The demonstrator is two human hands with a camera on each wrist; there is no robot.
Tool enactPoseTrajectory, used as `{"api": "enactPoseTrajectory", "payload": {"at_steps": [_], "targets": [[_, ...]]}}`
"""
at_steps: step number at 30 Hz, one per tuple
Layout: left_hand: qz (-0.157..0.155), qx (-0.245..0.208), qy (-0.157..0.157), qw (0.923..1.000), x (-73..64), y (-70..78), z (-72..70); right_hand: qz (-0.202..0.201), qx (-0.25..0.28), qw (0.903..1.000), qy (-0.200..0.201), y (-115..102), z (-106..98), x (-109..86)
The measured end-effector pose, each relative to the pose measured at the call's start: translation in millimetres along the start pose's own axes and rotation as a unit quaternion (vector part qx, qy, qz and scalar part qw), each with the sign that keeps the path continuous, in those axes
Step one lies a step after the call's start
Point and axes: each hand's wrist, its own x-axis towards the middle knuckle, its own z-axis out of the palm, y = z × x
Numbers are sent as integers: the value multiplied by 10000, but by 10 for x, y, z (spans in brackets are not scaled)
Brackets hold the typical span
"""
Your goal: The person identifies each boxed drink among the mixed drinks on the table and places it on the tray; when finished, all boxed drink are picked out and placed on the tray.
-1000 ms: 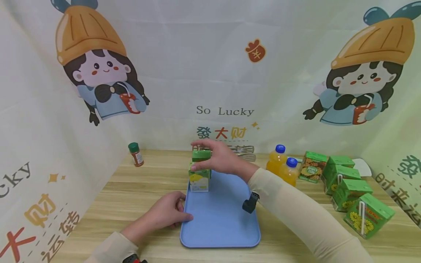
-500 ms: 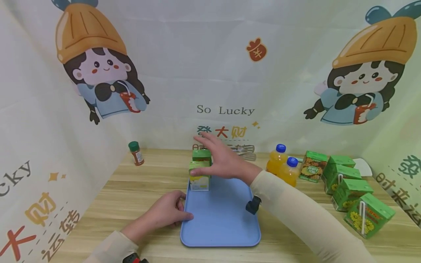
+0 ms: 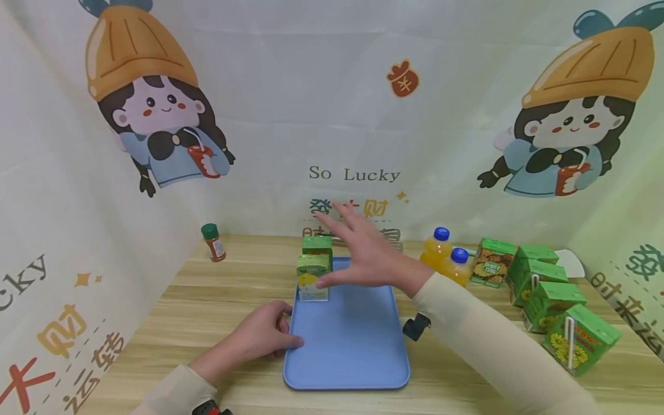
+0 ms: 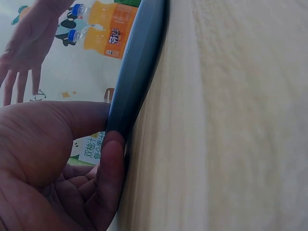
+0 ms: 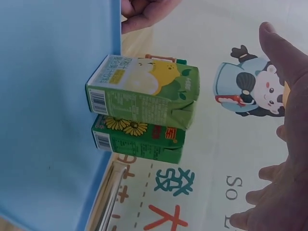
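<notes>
A blue tray lies on the wooden table. Its left rim is pinched by my left hand, thumb on the upper edge and a finger low on the outer side, as the left wrist view shows. Two drink cartons stand upright at the tray's far left corner. The nearer is a pale green carton with yellow fruit printed on it; close behind is a darker green carton with yellow flowers. My right hand hovers just right of them with spread fingers, holding nothing.
Two orange drink bottles with blue caps stand right of the tray. Several green cartons line the table's right side. A green-capped spice jar is at the back left. Metal utensils lie behind the tray, against a printed cloth backdrop.
My right hand has let go of the pale green carton, spread its fingers and drawn back to the right. The cartons stay in place, and my left hand keeps its hold on the tray.
</notes>
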Motion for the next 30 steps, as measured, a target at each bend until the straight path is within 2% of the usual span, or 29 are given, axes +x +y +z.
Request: {"api": "enactPoseTrajectory", "payload": {"at_steps": [8, 21, 30], "targets": [[-21, 2, 38, 10000, -10, 14, 8, 29, -57, 9999, 129, 108, -134, -147], [101, -62, 43, 9999, -5, 16, 20, 465, -301, 9985, -11, 253, -482, -400], [49, -65, 53, 10000, 4, 9, 19, 689, -487, 9964, 38, 323, -708, -565]]}}
